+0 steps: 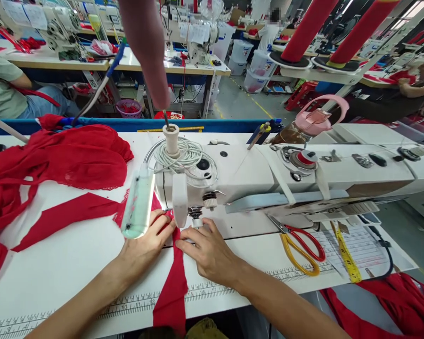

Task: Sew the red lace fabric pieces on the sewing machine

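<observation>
A red fabric strip (175, 287) runs from the white sewing machine's (233, 179) needle area down over the table's front edge. My left hand (143, 247) is at the strip's left, its bent fingers pressed together on the red cloth under the machine head. A lit, greenish clear lamp (138, 205) hides part of that hand. From the right, my right hand (212, 252) has its thumb and fingertips closed at the strip's edge, just below the presser area. The machine head hides the needle and the exact stitching point. More red fabric (74, 214) with lace extends left of the lamp.
Red-and-yellow-handled scissors (302, 247) lie right of my hands, near a yellow tape measure (346, 256) on paper. A red garment pile (67, 155) fills the table's left. Red cloth (403, 301) hangs at lower right. Other people sit at machines beyond.
</observation>
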`<state>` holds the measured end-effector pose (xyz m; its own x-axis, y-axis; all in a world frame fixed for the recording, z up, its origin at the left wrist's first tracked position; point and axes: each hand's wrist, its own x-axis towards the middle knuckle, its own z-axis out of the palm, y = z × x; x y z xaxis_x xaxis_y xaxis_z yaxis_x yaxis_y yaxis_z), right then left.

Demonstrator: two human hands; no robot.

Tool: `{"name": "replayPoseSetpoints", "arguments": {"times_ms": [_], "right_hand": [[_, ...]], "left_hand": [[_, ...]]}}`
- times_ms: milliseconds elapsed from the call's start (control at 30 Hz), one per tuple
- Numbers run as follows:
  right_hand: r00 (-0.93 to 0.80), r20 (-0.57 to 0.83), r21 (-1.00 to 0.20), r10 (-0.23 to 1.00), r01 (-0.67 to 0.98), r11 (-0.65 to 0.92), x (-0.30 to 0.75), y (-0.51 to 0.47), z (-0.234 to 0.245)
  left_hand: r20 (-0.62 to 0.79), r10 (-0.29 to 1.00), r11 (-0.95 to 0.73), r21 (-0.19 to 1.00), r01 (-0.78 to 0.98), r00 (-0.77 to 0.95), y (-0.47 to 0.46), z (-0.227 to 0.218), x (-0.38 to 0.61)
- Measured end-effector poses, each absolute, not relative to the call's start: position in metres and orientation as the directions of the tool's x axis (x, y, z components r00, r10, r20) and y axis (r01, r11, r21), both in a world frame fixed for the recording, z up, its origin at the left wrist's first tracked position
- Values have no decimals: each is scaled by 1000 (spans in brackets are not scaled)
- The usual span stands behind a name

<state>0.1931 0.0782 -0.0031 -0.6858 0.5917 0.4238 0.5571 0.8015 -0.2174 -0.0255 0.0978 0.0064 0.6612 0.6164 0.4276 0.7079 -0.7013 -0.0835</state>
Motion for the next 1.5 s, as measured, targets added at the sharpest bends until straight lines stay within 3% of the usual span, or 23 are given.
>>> {"name": "replayPoseSetpoints", "arguments": {"times_ms": [233, 367, 467, 633, 733, 967, 1233, 1500], "right_hand": [[-673, 340, -316, 657, 577, 753, 186, 76, -2], [-722, 110, -386, 683, 602, 699, 214, 58, 20], [-752, 23, -461, 659, 576, 674, 239, 44, 37], [-682, 159, -400, 714, 617, 678, 229, 59, 39], [-737, 254, -307, 627, 553, 775, 206, 77, 25], [-722, 422, -192, 548, 519, 833, 193, 79, 2], [-713, 463, -169, 527, 513, 842, 197, 76, 0], [-707, 400, -188, 584, 560, 807, 197, 78, -1]], "left_hand": [[448, 662, -676, 12, 736, 601, 92, 10, -25], [458, 685, -687, 149, 711, 566, 90, 8, -44], [446, 639, -748, 170, 642, 627, 91, 6, -55], [453, 603, -780, 158, 606, 657, 98, 11, -45], [446, 623, -766, 179, 618, 643, 100, 18, -38], [411, 575, -784, 27, 620, 708, 92, 28, -35], [354, 624, -754, 38, 656, 697, 87, 21, -28], [405, 618, -750, 44, 660, 674, 103, 14, -32]]}}
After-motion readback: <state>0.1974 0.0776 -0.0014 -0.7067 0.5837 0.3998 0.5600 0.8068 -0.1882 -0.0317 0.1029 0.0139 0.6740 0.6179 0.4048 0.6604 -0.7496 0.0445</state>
